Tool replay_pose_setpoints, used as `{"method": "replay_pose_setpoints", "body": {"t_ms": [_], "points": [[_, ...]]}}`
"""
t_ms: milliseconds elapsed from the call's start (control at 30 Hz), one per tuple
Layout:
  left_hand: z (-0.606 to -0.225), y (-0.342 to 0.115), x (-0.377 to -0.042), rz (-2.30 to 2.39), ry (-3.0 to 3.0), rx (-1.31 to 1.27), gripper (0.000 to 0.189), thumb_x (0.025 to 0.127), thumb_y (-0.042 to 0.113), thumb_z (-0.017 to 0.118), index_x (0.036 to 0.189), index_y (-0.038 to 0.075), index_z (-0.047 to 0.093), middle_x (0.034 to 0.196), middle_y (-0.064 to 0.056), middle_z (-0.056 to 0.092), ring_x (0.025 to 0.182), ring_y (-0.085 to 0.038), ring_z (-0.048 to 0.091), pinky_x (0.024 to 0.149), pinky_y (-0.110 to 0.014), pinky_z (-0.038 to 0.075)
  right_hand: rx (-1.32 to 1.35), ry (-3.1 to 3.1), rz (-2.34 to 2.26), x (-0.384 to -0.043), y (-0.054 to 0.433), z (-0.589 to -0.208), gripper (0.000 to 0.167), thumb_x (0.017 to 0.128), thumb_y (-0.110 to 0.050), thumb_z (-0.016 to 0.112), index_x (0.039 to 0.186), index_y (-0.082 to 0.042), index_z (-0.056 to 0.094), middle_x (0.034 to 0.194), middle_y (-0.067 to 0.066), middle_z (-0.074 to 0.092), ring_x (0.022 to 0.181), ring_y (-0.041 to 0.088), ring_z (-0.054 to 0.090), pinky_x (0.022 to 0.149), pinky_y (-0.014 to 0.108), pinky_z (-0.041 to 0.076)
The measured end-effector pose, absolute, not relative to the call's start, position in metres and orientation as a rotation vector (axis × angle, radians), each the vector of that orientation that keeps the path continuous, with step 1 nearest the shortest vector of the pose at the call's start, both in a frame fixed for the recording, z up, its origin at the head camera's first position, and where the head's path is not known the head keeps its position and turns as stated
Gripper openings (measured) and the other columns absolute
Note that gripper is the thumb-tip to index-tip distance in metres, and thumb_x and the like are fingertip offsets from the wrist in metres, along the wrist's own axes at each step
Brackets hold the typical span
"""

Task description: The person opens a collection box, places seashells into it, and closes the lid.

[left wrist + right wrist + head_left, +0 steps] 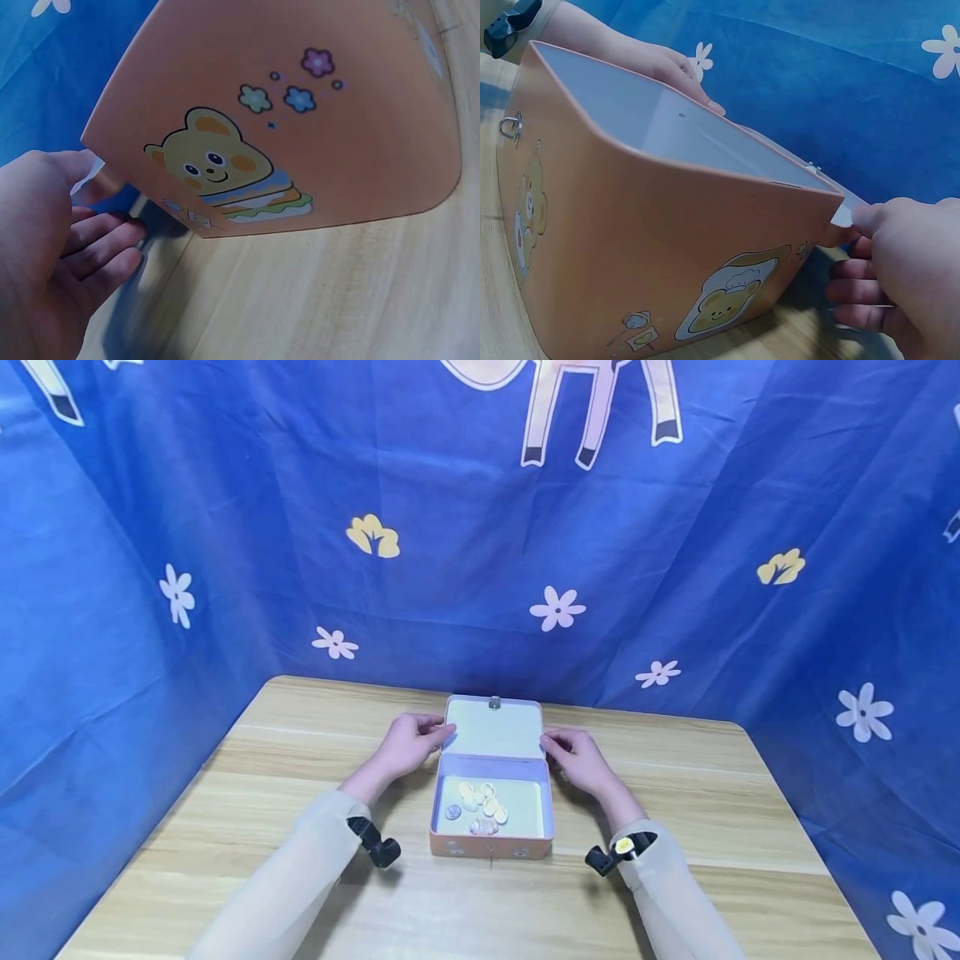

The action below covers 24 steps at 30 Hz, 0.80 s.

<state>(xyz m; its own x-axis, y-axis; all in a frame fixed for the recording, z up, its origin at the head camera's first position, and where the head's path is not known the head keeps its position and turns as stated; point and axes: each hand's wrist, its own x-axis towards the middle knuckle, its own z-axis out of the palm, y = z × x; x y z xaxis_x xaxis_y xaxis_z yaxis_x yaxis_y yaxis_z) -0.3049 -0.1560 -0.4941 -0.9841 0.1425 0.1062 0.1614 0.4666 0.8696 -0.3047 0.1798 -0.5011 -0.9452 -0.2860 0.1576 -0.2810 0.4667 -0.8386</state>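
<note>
An orange tin box (pixel 468 847) sits on the table with its hinged lid (pixel 495 728) raised and tilted back. My left hand (pixel 411 743) pinches the lid's left edge, thumb on the pale inner face. At the right edge, my right hand (pixel 583 762) pinches the lid between thumb and forefinger; its other fingers curl below in the right wrist view. Inside the box lie several pale oval pieces that look like shells (pixel 491 807), a round purplish piece (pixel 453 812) and a pinkish lump (pixel 483 827). A bear picture (pixel 217 161) decorates the box's left side.
The wooden table (pixel 480 910) extends around the box on all sides. Blue cloth (pixel 450 610) with white flowers hangs behind it and at both sides. A metal clasp (pixel 494 702) sits on the lid's far edge, and a metal loop (pixel 511 127) on the box's front.
</note>
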Motion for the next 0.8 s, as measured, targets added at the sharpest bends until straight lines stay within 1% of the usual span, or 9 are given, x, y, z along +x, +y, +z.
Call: {"method": "replay_pose_setpoints", "body": {"t_ms": [33, 67, 167, 267, 300, 367, 500, 633, 800], "points": [[-0.494, -0.156, -0.305, -1.596, -2.674, -0.275, 0.052, 0.102, 0.033, 0.073, 0.132, -0.01, 0.067, 0.11, -0.02, 0.077, 0.088, -0.023, 0.075, 0.079, -0.035, 0.064, -0.52, 2.673, -1.55, -0.305, 0.18, -0.502, 0.03, 0.109, -0.021, 0.062, 0.118, 0.004, 0.075, 0.088, 0.005, 0.072, 0.08, 0.019, 0.066, 0.072, 0.027, 0.057], [-0.494, -0.155, -0.305, -1.597, -2.672, -0.278, 0.052, 0.103, 0.033, 0.073, 0.131, -0.01, 0.068, 0.109, -0.02, 0.077, 0.086, -0.022, 0.075, 0.078, -0.034, 0.064, -0.518, 2.66, -1.56, -0.302, 0.178, -0.497, 0.029, 0.109, -0.019, 0.062, 0.118, 0.006, 0.075, 0.088, 0.007, 0.072, 0.08, 0.023, 0.067, 0.072, 0.029, 0.058], [-0.494, -0.153, -0.305, -1.599, -2.665, -0.282, 0.05, 0.102, 0.033, 0.073, 0.13, -0.009, 0.069, 0.107, -0.018, 0.078, 0.084, -0.021, 0.075, 0.078, -0.033, 0.064, -0.51, 2.637, -1.584, -0.302, 0.178, -0.498, 0.03, 0.11, -0.019, 0.061, 0.117, 0.007, 0.075, 0.085, 0.007, 0.071, 0.078, 0.023, 0.066, 0.069, 0.029, 0.058], [-0.493, -0.153, -0.306, -1.599, -2.655, -0.293, 0.049, 0.102, 0.033, 0.074, 0.129, -0.007, 0.071, 0.108, -0.017, 0.078, 0.089, -0.023, 0.075, 0.084, -0.037, 0.064, -0.481, 2.628, -1.586, -0.303, 0.178, -0.498, 0.03, 0.11, -0.019, 0.06, 0.116, 0.006, 0.075, 0.085, 0.008, 0.071, 0.078, 0.024, 0.067, 0.068, 0.03, 0.058], [-0.493, -0.153, -0.306, -1.601, -2.653, -0.291, 0.049, 0.102, 0.034, 0.074, 0.129, -0.006, 0.071, 0.108, -0.017, 0.078, 0.091, -0.024, 0.075, 0.086, -0.038, 0.063, -0.476, 2.628, -1.591, -0.306, 0.18, -0.503, 0.031, 0.11, -0.022, 0.061, 0.116, 0.004, 0.076, 0.084, 0.006, 0.071, 0.077, 0.021, 0.066, 0.065, 0.027, 0.057], [-0.491, -0.153, -0.306, -1.609, -2.649, -0.291, 0.049, 0.102, 0.035, 0.074, 0.129, -0.006, 0.071, 0.11, -0.017, 0.078, 0.096, -0.026, 0.075, 0.089, -0.041, 0.063, -0.469, 2.625, -1.598, -0.305, 0.179, -0.501, 0.031, 0.11, -0.023, 0.061, 0.116, 0.004, 0.075, 0.084, 0.008, 0.07, 0.076, 0.023, 0.066, 0.064, 0.029, 0.057], [-0.488, -0.154, -0.306, -1.626, -2.648, -0.28, 0.056, 0.101, 0.038, 0.074, 0.134, -0.007, 0.068, 0.115, -0.019, 0.077, 0.103, -0.027, 0.074, 0.093, -0.043, 0.061, -0.479, 2.623, -1.619, -0.304, 0.179, -0.498, 0.03, 0.11, -0.021, 0.061, 0.115, 0.006, 0.074, 0.084, 0.011, 0.071, 0.076, 0.028, 0.067, 0.065, 0.037, 0.06], [-0.484, -0.153, -0.306, -1.64, -2.637, -0.285, 0.061, 0.101, 0.04, 0.074, 0.137, -0.008, 0.065, 0.113, -0.018, 0.077, 0.1, -0.025, 0.074, 0.089, -0.04, 0.062, -0.47, 2.617, -1.636, -0.304, 0.178, -0.496, 0.029, 0.11, -0.018, 0.062, 0.117, 0.007, 0.074, 0.085, 0.01, 0.071, 0.076, 0.026, 0.068, 0.072, 0.042, 0.063], [-0.48, -0.153, -0.305, -1.614, -2.625, -0.295, 0.059, 0.102, 0.04, 0.073, 0.136, -0.007, 0.066, 0.109, -0.015, 0.078, 0.097, -0.023, 0.074, 0.085, -0.038, 0.062, -0.468, 2.615, -1.646, -0.303, 0.177, -0.492, 0.027, 0.109, -0.016, 0.063, 0.117, 0.007, 0.074, 0.086, 0.009, 0.072, 0.076, 0.023, 0.068, 0.072, 0.038, 0.063]]}}
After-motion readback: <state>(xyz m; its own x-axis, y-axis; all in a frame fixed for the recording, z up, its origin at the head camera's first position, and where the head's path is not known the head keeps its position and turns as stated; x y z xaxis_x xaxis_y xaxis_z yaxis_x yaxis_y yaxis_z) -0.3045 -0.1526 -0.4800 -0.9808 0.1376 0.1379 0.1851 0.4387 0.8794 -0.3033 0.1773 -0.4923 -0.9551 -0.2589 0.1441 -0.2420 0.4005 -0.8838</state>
